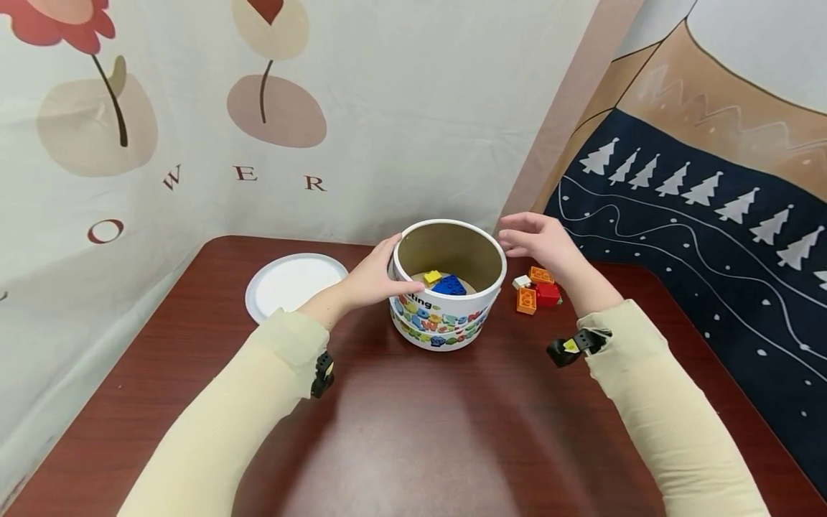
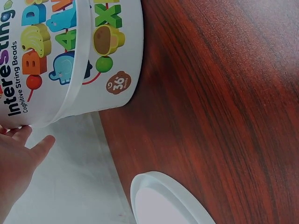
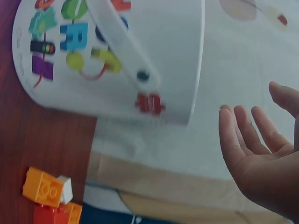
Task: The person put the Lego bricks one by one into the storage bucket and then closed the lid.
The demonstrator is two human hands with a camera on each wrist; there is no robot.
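Observation:
A round white bucket (image 1: 446, 327) printed with colourful letters and animals stands upright on the table, its top uncovered. Inside it lie a blue toy brick (image 1: 449, 286) and a yellow brick (image 1: 432, 277). My left hand (image 1: 371, 276) holds the bucket's left side at the rim, thumb toward the front. Beside the right rim, my right hand (image 1: 533, 240) hovers with fingers loosely bent and nothing in them, apart from the bucket in the right wrist view. Below that hand sits a small pile of bricks: a red brick (image 1: 547, 294), an orange brick (image 1: 526, 301) and a white brick (image 1: 521, 282).
A round white lid (image 1: 297, 283) lies flat left of the bucket. The brown table (image 1: 413, 431) reaches back to a printed cloth (image 1: 400, 108) hung behind it. A dark cloth with trees (image 1: 698, 237) hangs along the right side.

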